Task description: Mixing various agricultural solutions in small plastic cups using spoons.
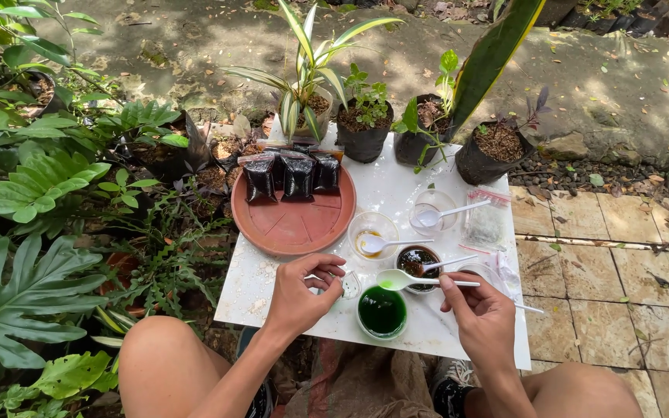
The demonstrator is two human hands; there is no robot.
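Over green-liquid cup: right hand fingers pinch white spoon; left hand fingers curled around small clear cup.

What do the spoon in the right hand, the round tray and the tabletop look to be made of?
Spoon: looks like white plastic, smooth and slightly glossy, with green liquid in the bowl.
Round tray: reddish-brown and matte, either terracotta or plastic coloured like it; the moulded ridges hint at plastic.
Tabletop: white with faint grey veining and a sheen, probably marble or a marble-look tile.
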